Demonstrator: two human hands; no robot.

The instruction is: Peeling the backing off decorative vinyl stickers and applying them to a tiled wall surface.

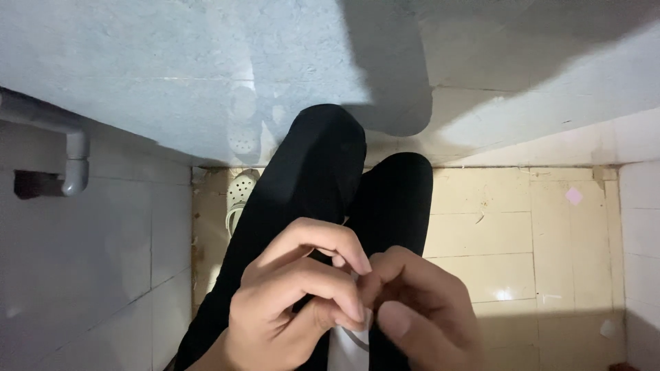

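Note:
My left hand (299,295) and my right hand (423,312) are together low in the head view, fingertips touching. Between them they pinch a small white thing (347,347), thin and partly hidden by the fingers; what it is cannot be made out. Both hands hover above my legs in black trousers (323,178), which stretch out over the floor.
A cream tiled floor (522,233) lies on the right. A pale perforated clog (240,196) rests by the left leg. A grey pipe with an elbow (72,154) runs along the tiled wall on the left. A pale wall rises ahead.

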